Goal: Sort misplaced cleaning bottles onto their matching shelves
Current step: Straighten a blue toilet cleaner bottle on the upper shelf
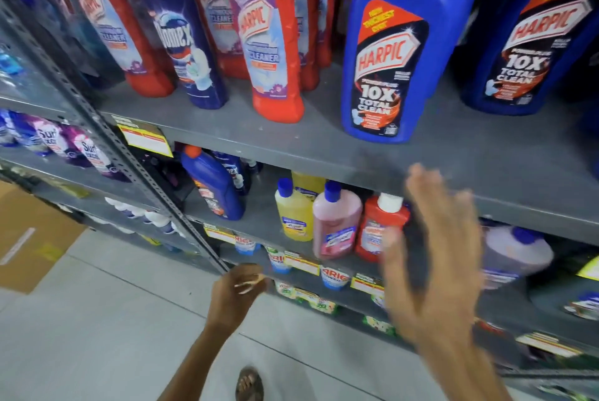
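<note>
**A:** Start with the big picture: the grey metal rack point(291, 138) fills the view, and the top shelf is the busy one. Two large blue bottles, one near the front edge point(389, 54) and a second at the right end point(531, 37), look at home side by side.

**B:** And left of them, the red bottles point(272, 34) run toward the left upright. But there's one dark blue bottle point(184, 41) with a different label standing right in among the reds. To my eye that's a stray, so sorting is not finished up there.

**A:** Agreed. Next shelf down: a blue bottle with an orange cap point(214, 183) leans near the left end, and toward the middle a yellow bottle point(293, 209), a pink one point(335, 222) and a small red one point(377, 225) stand close together at the front edge. Mixed colours, though I can't tell whether that row is meant to be mixed.

**B:** Now the hands. The right hand point(434, 255) is up in front of that second shelf, fingers spread wide, blurred, and gripping nothing. It's just beside the small red bottle; I can't say whether it touches it.

**A:** The left hand point(236, 287) hangs lower, near the foot of the upright, fingers loosely curled, and I see no bottle in it.

**B:** So both hands empty, at least one misfit still on the top shelf. I'd call it midway at best, with the next pick yet to be made.
</note>
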